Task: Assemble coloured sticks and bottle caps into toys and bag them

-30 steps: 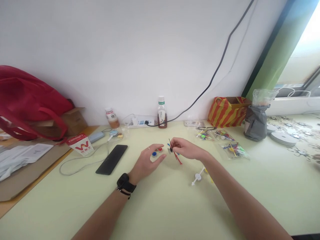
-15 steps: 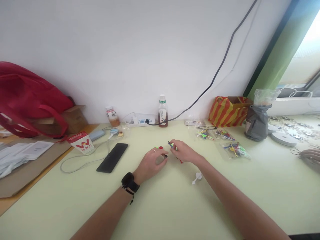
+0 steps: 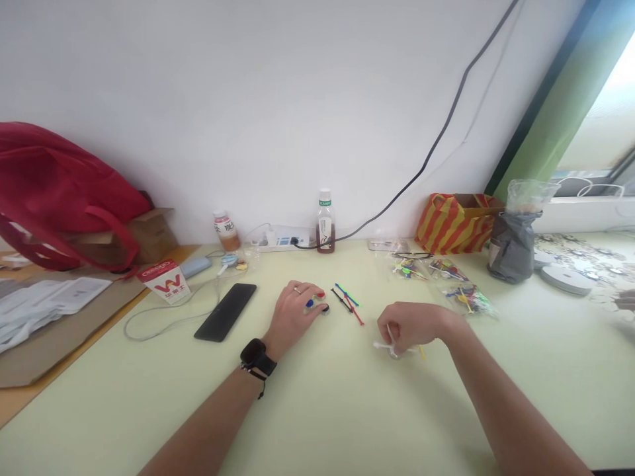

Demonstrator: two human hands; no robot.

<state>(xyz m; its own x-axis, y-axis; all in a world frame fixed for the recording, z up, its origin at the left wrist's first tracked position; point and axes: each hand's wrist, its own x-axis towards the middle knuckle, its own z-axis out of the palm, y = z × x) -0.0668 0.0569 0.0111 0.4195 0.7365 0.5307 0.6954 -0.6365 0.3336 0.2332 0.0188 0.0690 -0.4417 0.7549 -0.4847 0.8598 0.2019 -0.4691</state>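
My left hand [image 3: 296, 312] rests on the table with its fingers curled around small round pieces: a blue disc [image 3: 309, 303], a red disc [image 3: 320, 295] and a black disc [image 3: 325, 309]. Just right of it lie thin plastic pointers: a blue and green pair [image 3: 348, 295], a black one [image 3: 340, 299] and a red one [image 3: 358, 316]. Farther right, my right hand [image 3: 409, 324] is bent down, thumb and fingers closed on a white arrow-shaped pointer with a round base [image 3: 393, 352]. Beside those fingers, a yellow stick [image 3: 422, 352] shows partly.
Left stand a black phone [image 3: 225, 312], a cable and a red-white box [image 3: 166, 283]. A bottle [image 3: 325, 225] stands by the wall. Clear bags of coloured parts [image 3: 469, 299], a striped bag [image 3: 454, 223] and white reels [image 3: 565, 279] are right. Another person's hand [image 3: 624, 301] shows far right.
My right hand has left the coloured pointers on the table and moved right and nearer, onto the white pointer. My left hand has shifted slightly left, around the discs.
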